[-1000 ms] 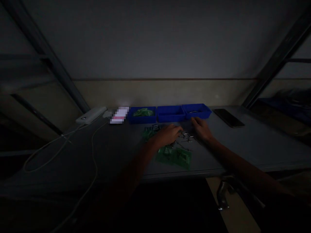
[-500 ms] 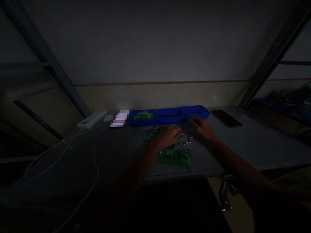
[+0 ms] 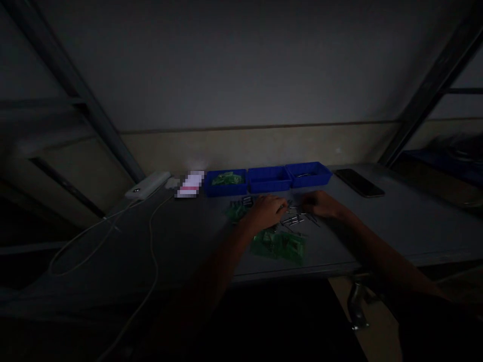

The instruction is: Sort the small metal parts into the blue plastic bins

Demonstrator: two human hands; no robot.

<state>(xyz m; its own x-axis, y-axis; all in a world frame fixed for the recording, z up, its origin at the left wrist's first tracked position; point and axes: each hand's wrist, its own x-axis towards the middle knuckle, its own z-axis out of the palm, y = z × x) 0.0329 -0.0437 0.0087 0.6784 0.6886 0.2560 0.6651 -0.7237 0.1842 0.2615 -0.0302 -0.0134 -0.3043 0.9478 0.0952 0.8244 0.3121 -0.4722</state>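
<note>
Slim metal pieces like rivets or pins (image 3: 293, 220) lie in a loose pile on the grey table. My left hand (image 3: 268, 208) rests over the pile's left side, fingers curled together; what they hold, if anything, is hidden. At the right edge of the pile is my right hand (image 3: 321, 204), its fingers bent down and closed in shadow, their contents not visible. Nearer to me lie green-tinted plastic bags (image 3: 279, 245) with small parts inside. Another green bag (image 3: 237, 213) and some short dark parts (image 3: 246, 200) sit left of my left hand.
Behind the pile stand three blue bins: the left bin (image 3: 226, 190) holds green bags, the middle bin (image 3: 269, 186) shows no contents, the right bin (image 3: 311, 179) holds some metal pieces. A dark phone (image 3: 359, 182), a lit phone (image 3: 190, 184), a white power bank (image 3: 148, 185) and its cable (image 3: 152, 246) flank them.
My right hand has come down from in front of the right bin to the pile's right edge. My left hand stays over the pile. The view has shifted slightly left.
</note>
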